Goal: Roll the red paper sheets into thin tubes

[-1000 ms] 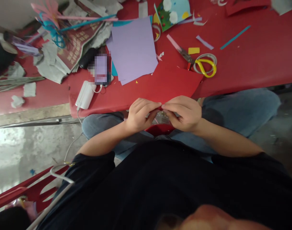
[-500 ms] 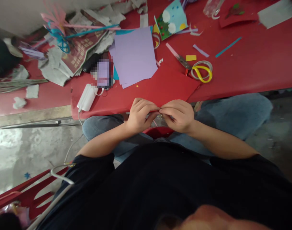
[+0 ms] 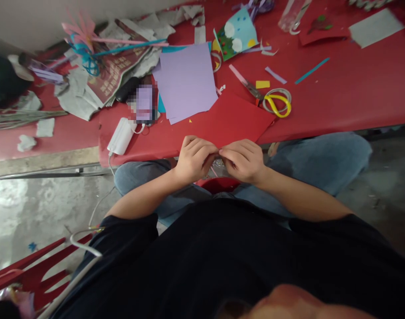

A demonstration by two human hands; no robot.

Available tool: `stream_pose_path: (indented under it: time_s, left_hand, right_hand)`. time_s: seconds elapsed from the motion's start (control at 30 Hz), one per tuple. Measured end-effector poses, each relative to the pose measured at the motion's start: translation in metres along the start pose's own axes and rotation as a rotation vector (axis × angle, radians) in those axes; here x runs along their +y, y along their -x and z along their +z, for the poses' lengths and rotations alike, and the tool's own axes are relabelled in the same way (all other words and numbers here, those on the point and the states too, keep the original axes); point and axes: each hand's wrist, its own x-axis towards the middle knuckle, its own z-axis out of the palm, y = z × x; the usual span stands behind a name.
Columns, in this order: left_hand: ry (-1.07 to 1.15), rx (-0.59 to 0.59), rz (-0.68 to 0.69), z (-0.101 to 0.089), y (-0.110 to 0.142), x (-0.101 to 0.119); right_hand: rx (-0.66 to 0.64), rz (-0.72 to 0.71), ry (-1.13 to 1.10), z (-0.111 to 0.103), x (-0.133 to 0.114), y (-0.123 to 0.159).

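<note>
1. Red sheet (image 3: 238,116): rests on the red bench (image 3: 348,95), directly ahead of the fingertips. Its near part comes to the bench's front edge.
2. Grip: the left hand (image 3: 195,159) and right hand (image 3: 244,161) meet fingertip to fingertip. Both appear pinched closed on the sheet's near edge (the fingers hide the paper at the pinch itself).
3. Governing relation: the sheet spreads away from the grip and toward the right. The right hand is nearer to its exposed right corner. The long axis cannot be told; red on red blurs the left boundary.
4. Edges: purple sheets (image 3: 189,84) adjoin the far-left side. Scissors (image 3: 255,91) with yellow handles lie just beyond the far-right side.
5. Room: a white power bank (image 3: 121,136) lies left, apart from the left hand. The bench surface continues right past the scissors, bearing a blue strip (image 3: 312,71). Legs in jeans (image 3: 325,161) flank the hands below the front edge.
</note>
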Motion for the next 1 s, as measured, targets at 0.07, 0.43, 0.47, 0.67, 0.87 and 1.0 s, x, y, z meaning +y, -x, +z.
stream_pose_path:
  time_s: [0.07,0.43,0.47,0.67,0.87,1.0]
  left_hand:
    - [-0.02,0.005,0.008,0.0,0.0,-0.001]
    - [-0.074,-0.029,-0.036,0.001,0.001,-0.003]
    - [-0.074,-0.023,-0.041,0.001,0.0,-0.003]
    - [-0.07,-0.013,-0.028,0.001,0.0,-0.005]
    - [-0.095,-0.013,-0.027,0.0,-0.001,-0.005]
    - [-0.115,-0.012,-0.006,-0.001,-0.002,-0.005]
  right_hand:
    - [-0.005,0.013,-0.013,0.001,0.0,0.002]
    - [-0.038,0.105,0.024,0.0,-0.003,-0.003]
    - [-0.053,0.129,0.035,0.0,-0.004,-0.005]
    - [-0.12,0.151,0.082,-0.001,-0.004,-0.005]
    - [-0.152,0.163,0.092,0.0,-0.004,-0.002]
    - [-0.138,0.145,0.102,0.0,-0.003,-0.003]
